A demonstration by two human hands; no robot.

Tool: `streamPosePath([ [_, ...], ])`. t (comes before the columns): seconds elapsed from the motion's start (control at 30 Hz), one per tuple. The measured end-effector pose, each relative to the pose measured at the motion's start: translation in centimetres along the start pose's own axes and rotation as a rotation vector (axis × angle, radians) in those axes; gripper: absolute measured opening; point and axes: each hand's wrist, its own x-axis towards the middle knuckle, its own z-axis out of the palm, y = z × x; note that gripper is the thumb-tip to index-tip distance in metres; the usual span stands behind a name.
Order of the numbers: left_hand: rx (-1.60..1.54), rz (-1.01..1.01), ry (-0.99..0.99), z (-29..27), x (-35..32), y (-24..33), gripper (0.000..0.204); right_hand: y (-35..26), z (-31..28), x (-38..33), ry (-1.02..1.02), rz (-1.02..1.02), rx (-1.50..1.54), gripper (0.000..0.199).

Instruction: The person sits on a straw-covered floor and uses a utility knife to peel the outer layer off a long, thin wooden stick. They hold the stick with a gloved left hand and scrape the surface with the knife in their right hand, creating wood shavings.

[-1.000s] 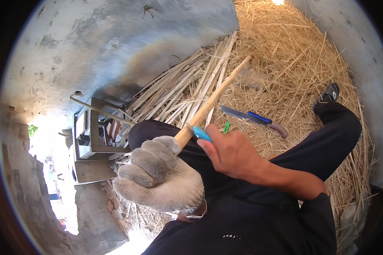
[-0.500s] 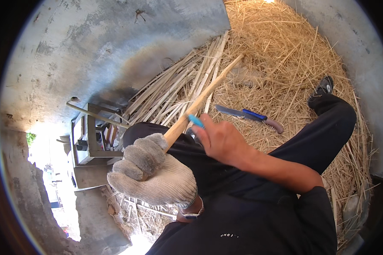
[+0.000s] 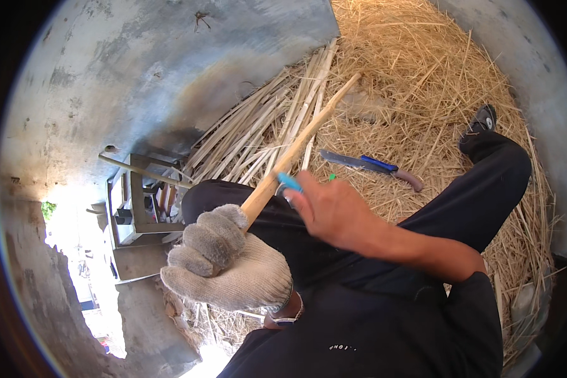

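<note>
**Stick being worked with a small blue tool, both hands engaged**

Stick (image 3: 299, 143) — long, pale wood, runs from the gloved fist at near left up and away to far right, over the lap. Left hand (image 3: 230, 268), in a knit grey glove, has its fingers (image 3: 211, 242) clenched around the stick's near end. Right hand (image 3: 334, 211), bare, has fingers pinched on a small blue tool (image 3: 290, 182), which sits against the stick just above the glove; can't tell the exact grip or what kind of edge it has.

Outward: dark trousers (image 3: 485, 183) under both hands. Bundle of pale canes (image 3: 258, 135) lies beyond the left knee. Knife (image 3: 368, 167) with a blue-and-brown handle rests on the straw (image 3: 422, 75), well apart from the hands, far right. Metal frame (image 3: 138, 201) at left against the concrete wall (image 3: 138, 63).

Risks, my read:
- Tool is very near the gloved fingers; a slip toward the fist could cut through the knit.
- Work is over the thigh, so a slip downward hits the leg.
- Stick's far end is unsupported; it could twist in the fist.
</note>
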Motion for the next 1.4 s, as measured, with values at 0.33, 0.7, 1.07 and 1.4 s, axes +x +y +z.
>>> streamPosePath([
  [0.33, 0.0, -0.003, 0.02, 0.2, 0.3, 0.1, 0.046, 0.5, 1.0, -0.2, 0.056, -0.069, 0.086, 0.026],
  [0.7, 0.001, -0.007, 0.024, 0.7, 0.3, -0.3, 0.046, 4.0, 2.1, 1.5, 0.171, -0.105, 0.027, 0.024],
  [1.07, 0.02, 0.002, 0.023, 0.9, -0.2, -0.1, 0.045, 9.6, 2.8, 3.9, 0.228, 0.088, -0.082, 0.027],
  [1.4, 0.042, 0.017, 0.069, 0.8, -0.5, -0.5, 0.045, 9.9, 2.3, 4.4, 0.183, 0.091, -0.07, 0.027],
])
